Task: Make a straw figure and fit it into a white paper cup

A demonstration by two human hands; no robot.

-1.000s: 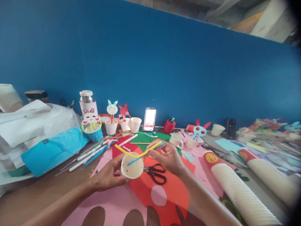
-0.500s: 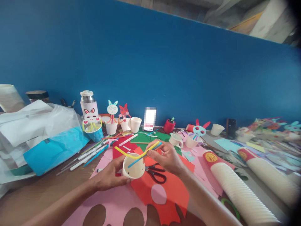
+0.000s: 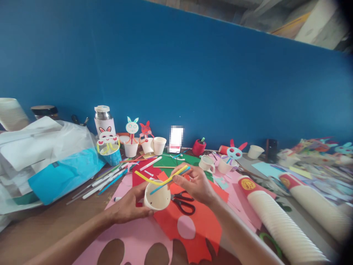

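Observation:
A white paper cup (image 3: 157, 200), its mouth tilted toward me and small dark holes showing inside, is gripped by my left hand (image 3: 129, 206). My right hand (image 3: 194, 182) pinches a yellow strip (image 3: 147, 180) and a blue strip (image 3: 160, 187). Both strips reach left from the fingers, the blue one across the cup's mouth and the yellow one over its far rim. Beside the cup, black-handled scissors (image 3: 185, 206) lie on red paper (image 3: 204, 224). Under the hands is pink paper (image 3: 132, 243) with round cut-outs.
Cups with rabbit figures (image 3: 131, 149) stand at the back, near a flask (image 3: 104, 119) and a glass mug (image 3: 206, 164). Stacked paper cups (image 3: 284, 224) lie at right. Markers (image 3: 107, 180) and a plastic bag of paper (image 3: 52, 162) are at left.

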